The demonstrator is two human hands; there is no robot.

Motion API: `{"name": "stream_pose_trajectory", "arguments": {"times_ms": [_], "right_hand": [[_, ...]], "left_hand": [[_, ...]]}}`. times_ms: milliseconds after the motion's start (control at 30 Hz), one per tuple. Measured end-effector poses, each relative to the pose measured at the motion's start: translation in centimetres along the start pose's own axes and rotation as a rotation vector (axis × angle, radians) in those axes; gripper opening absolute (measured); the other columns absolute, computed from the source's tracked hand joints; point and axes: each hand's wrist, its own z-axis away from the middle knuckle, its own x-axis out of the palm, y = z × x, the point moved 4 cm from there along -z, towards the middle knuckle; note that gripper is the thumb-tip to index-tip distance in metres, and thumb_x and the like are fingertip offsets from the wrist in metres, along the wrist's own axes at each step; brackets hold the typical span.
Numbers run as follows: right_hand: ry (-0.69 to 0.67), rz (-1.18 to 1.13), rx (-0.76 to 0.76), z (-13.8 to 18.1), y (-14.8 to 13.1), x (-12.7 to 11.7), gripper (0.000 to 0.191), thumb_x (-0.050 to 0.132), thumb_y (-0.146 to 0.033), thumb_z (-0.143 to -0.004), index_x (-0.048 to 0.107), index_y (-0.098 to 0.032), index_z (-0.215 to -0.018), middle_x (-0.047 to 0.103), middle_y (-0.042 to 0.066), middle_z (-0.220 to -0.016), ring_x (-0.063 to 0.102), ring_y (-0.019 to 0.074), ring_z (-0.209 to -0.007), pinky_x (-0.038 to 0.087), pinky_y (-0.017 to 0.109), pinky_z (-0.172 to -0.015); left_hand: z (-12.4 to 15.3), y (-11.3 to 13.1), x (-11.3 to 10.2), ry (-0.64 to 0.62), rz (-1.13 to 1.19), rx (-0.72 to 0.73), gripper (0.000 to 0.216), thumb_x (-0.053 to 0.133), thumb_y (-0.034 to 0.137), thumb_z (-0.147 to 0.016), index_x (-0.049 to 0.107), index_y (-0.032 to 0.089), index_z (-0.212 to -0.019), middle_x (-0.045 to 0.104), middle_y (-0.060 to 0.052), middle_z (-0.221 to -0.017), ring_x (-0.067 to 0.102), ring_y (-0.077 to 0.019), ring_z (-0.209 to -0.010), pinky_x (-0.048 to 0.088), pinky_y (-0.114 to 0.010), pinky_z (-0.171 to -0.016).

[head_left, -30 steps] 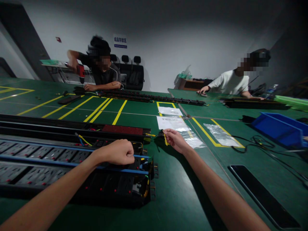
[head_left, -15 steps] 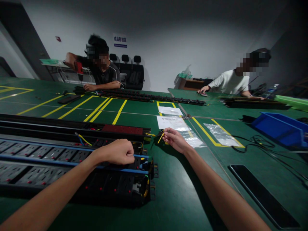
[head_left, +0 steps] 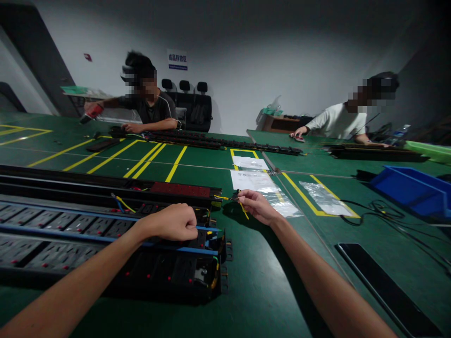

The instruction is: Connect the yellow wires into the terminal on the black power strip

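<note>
My left hand (head_left: pixel 172 223) is curled into a fist above the end of a black socket strip (head_left: pixel 95 226) with blue edges. Whatever its fingers enclose, if anything, is hidden. Between the thumb and fingers of my right hand (head_left: pixel 256 205) is a small black part with a yellow wire (head_left: pixel 244 211) hanging from it. That part is held just off the right end of a black rail, where another yellow wire (head_left: pixel 220 197) sticks out beside a dark red panel (head_left: pixel 179 189). A second socket strip (head_left: pixel 158 271) lies nearer me, its end showing a metal bracket and wiring.
A dark phone-like slab (head_left: pixel 384 286) lies at the right, below a blue bin (head_left: pixel 408 188) and black cables (head_left: pixel 380 206). Paper sheets (head_left: pixel 253 180) lie ahead. Across the table, one person (head_left: pixel 150 110) holds a red power drill (head_left: pixel 93 111); another person (head_left: pixel 338 119) sits at the right.
The small black part in my right hand has turned, its yellow wire now pointing down to the right. My left hand stays put. The person across has swung the drill away leftward.
</note>
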Motion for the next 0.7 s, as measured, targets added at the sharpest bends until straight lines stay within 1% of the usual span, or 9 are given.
{"name": "stream_pose_trajectory", "arguments": {"times_ms": [67,167,367,533,700], "right_hand": [[-0.029,0.034,-0.021,0.01,-0.06,0.11,0.044,0.095,-0.036,-0.060,0.067,-0.015,-0.087,0.061,-0.001,-0.079,0.046,0.0012,-0.062,0.033,0.014,-0.053],[-0.038,0.068,-0.036,-0.03,0.01,0.05,0.044,0.094,-0.039,-0.061,0.067,-0.015,-0.087,0.060,-0.001,-0.078,0.044,0.0012,-0.062,0.031,0.014,-0.053],[-0.031,0.103,-0.058,-0.16,0.13,-0.09,0.043,0.092,-0.041,-0.064,0.067,-0.016,-0.089,0.059,-0.001,-0.079,0.042,0.0018,-0.062,0.028,0.015,-0.052],[-0.044,0.146,-0.062,-0.16,0.17,0.04,0.043,0.091,-0.042,-0.066,0.067,-0.016,-0.089,0.057,-0.001,-0.078,0.042,0.0022,-0.063,0.028,0.016,-0.054],[-0.069,0.174,-0.062,-0.35,0.47,-0.19,0.046,0.090,-0.045,-0.067,0.065,-0.015,-0.092,0.055,-0.002,-0.078,0.040,0.0019,-0.063,0.028,0.016,-0.055]], "left_hand": [[0.00,0.05,-0.02,-0.020,-0.006,-0.026,0.030,0.054,0.019,-0.067,0.032,0.017,-0.048,0.015,0.006,-0.050,0.018,-0.0056,-0.045,0.014,-0.028,-0.050],[0.01,0.13,-0.03,-0.050,-0.011,-0.065,0.030,0.054,0.018,-0.068,0.032,0.017,-0.049,0.015,0.006,-0.050,0.018,-0.0051,-0.046,0.015,-0.029,-0.052],[-0.06,0.21,-0.06,-0.044,-0.011,-0.052,0.030,0.053,0.018,-0.068,0.031,0.016,-0.048,0.017,0.005,-0.049,0.020,-0.0045,-0.044,0.014,-0.027,-0.049],[-0.04,0.18,-0.11,-0.041,-0.029,-0.049,0.029,0.054,0.019,-0.067,0.031,0.016,-0.048,0.016,0.005,-0.051,0.017,-0.0046,-0.045,0.015,-0.027,-0.049],[-0.02,0.18,-0.14,-0.051,-0.047,-0.068,0.028,0.054,0.019,-0.067,0.033,0.016,-0.048,0.016,0.005,-0.050,0.018,-0.0048,-0.045,0.016,-0.027,-0.049]]}}
